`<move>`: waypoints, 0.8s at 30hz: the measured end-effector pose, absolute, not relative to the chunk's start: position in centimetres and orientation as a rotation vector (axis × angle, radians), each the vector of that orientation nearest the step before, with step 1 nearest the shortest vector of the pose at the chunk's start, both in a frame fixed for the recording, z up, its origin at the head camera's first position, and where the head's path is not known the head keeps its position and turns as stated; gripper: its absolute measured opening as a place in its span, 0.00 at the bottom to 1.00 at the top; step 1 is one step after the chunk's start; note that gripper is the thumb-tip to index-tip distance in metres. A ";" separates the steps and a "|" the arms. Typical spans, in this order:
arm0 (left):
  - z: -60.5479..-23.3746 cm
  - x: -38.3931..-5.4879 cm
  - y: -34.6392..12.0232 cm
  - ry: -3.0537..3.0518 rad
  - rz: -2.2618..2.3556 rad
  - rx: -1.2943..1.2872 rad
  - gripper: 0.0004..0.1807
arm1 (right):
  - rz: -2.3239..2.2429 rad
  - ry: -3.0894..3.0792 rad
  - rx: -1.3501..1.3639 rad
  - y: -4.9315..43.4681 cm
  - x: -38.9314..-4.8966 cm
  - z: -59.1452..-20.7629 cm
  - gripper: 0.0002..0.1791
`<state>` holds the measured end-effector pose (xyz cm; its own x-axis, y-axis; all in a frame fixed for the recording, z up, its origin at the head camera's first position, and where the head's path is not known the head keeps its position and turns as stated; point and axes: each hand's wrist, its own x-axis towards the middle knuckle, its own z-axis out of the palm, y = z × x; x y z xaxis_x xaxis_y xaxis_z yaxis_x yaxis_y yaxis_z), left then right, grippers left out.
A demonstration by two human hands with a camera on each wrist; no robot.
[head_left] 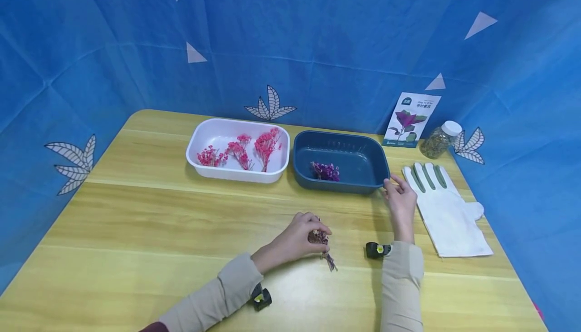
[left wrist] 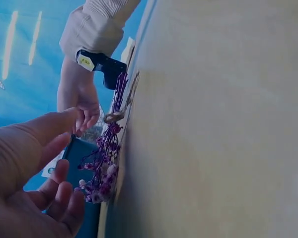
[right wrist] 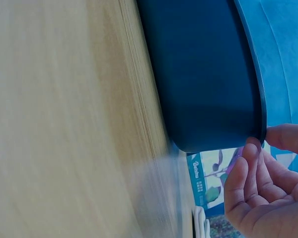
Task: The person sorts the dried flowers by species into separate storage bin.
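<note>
My left hand (head_left: 297, 238) is low over the table, its thumb and fingers apart around a small bunch of purple dried flowers (left wrist: 107, 163). Twine ties the stems of this bunch, which lies on the wood; in the head view the hand partly covers its blooms. My right hand (head_left: 400, 198) pinches the near right corner of a dark blue basin's rim (right wrist: 262, 111) between thumb and fingers. Inside the blue basin (head_left: 340, 186) lies another purple bunch (head_left: 326, 171), towards its left.
A white basin (head_left: 236, 174) with three pink flower bunches (head_left: 240, 151) stands left of the blue one. At the right are a seed packet (head_left: 410, 120), a lidded jar (head_left: 440, 140) and a white glove (head_left: 449, 216). Blue cloth (head_left: 290, 29) hangs behind the table.
</note>
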<state>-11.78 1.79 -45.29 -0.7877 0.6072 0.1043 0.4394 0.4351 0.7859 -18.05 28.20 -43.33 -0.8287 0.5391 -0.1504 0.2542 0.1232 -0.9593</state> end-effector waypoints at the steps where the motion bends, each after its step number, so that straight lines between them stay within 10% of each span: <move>1: -45.4 -11.8 1.8 2.486 1.252 0.922 0.18 | 1.769 -2.170 -0.784 28.2 -18.1 -43.3 0.23; 24: -46.7 -12.1 1.8 2.436 1.057 0.896 0.18 | 1.758 -2.170 -0.784 28.1 -18.2 -43.4 0.23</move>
<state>-12.13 1.80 -46.68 -0.7442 0.6657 -0.0548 0.4147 0.5248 0.7434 -18.16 28.14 -43.39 -0.8272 0.5432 -0.1439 0.2536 0.1323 -0.9582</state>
